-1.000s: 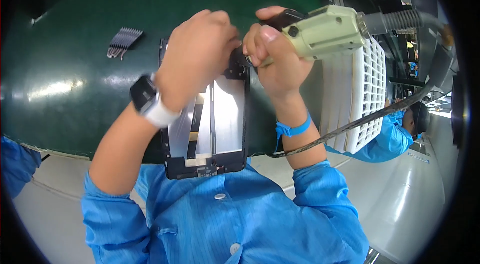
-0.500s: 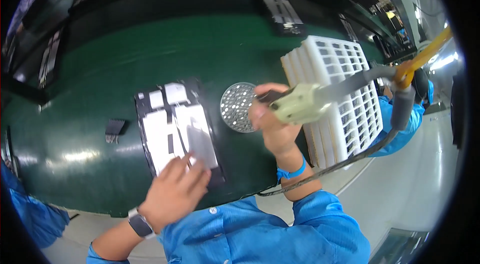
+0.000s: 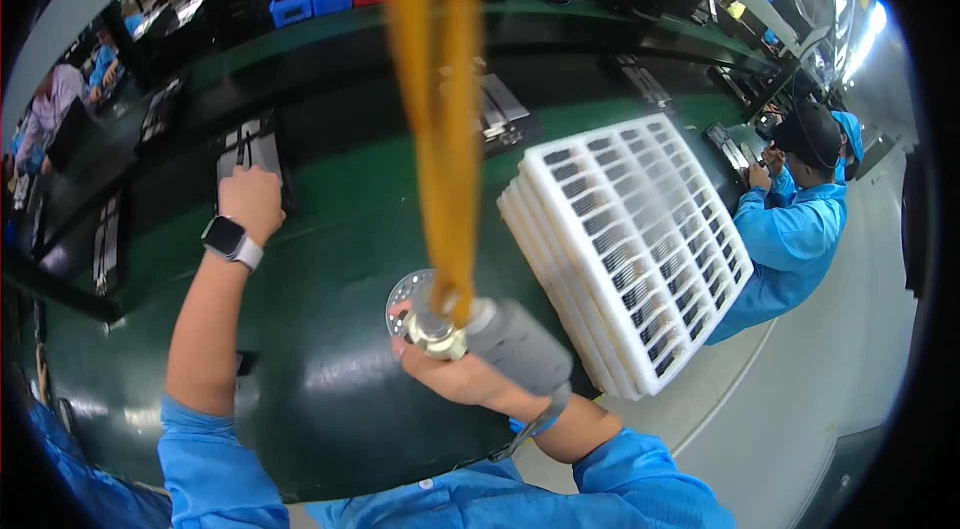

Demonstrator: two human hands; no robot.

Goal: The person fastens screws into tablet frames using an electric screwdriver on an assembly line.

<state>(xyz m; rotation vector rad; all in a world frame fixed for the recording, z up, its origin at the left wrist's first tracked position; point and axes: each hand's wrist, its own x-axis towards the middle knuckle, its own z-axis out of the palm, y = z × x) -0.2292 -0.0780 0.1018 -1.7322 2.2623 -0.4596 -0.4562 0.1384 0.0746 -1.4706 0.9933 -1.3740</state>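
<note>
My left hand [image 3: 250, 201] reaches out to the far side of the green table, its fingers closed over the near end of a flat dark device panel [image 3: 265, 151] with light-grey sections. Nearer me, my right hand [image 3: 462, 377] is wrapped around an electric screwdriver [image 3: 515, 349] with a pale-green collar and grey body. A blurred yellow strap [image 3: 440, 129] rises from the tool. Partly behind that hand lies a round metal dish [image 3: 402, 297] with small shiny spots in it. The screwdriver's tip is hidden.
Stacked white grid trays [image 3: 580, 259] holding black parts stand to the right. A small black part [image 3: 245, 363] shows beside my left forearm. More panels [image 3: 505, 109] lie along the far strip. A co-worker in blue [image 3: 800, 224] works at the right; others sit across.
The panel in front of me is gone from there, and my left hand has moved forward to a panel at the far side. My right hand has drawn nearer with the screwdriver. The view has tilted up.
</note>
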